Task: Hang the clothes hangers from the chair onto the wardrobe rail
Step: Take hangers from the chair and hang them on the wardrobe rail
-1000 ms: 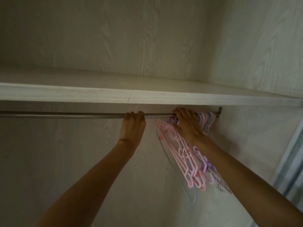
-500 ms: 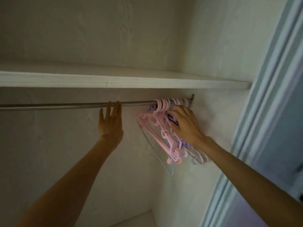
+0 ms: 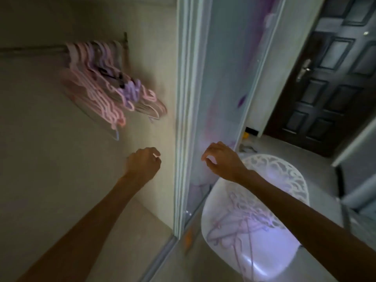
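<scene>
A bunch of pink and purple hangers hangs at the right end of the metal wardrobe rail, blurred and tilted. A white plastic chair stands outside the wardrobe at the lower right, and several more pink and purple hangers lie on its seat. My left hand hangs in mid-air inside the wardrobe, fingers curled loosely with nothing in them. My right hand is above the chair's back, fingers bent and apart, also holding nothing. Both hands are well below the rail.
The wardrobe's sliding door frame runs vertically between my two hands. A dark panelled door stands at the far right. Small items lie on the floor by the wall behind the chair.
Both hands have let go of the rail and the hung hangers and dropped down. The view has swung right and down, bringing the chair with its hangers into sight.
</scene>
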A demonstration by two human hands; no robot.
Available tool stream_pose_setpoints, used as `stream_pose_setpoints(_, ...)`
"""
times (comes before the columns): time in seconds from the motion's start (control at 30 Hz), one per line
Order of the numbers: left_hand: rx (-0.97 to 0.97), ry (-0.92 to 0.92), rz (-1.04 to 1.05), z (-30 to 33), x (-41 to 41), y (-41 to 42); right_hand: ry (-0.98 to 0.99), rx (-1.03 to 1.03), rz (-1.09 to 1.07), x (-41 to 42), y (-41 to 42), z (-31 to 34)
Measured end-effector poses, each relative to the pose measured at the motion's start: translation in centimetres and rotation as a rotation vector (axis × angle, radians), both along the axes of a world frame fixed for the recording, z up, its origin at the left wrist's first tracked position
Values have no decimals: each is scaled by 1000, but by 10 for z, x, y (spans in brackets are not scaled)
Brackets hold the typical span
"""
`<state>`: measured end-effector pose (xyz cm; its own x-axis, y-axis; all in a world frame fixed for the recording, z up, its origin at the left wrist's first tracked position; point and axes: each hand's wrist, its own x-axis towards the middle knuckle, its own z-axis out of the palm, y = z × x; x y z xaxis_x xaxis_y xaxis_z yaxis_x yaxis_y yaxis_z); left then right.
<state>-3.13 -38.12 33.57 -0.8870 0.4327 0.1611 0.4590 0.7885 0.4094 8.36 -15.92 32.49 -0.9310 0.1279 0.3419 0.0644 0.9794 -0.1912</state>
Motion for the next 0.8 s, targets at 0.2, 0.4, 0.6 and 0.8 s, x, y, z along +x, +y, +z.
stream_pose_setpoints(0.2,-141,-186,-223,-62,53,87,-234,-145,-251,99,73,-65)
stream_pose_setpoints(0.4,-267,-416,-262,-148,87,192,-446,-246,-385,168,159,-152)
stream_pose_setpoints(0.6,-359,-659,-264,-262,109,263,-708,-347,-420,207,227,-253)
stream_pose_setpoints(0.8,-398,-762,-156,-374,122,270,-968,-515,-450,206,239,-357)
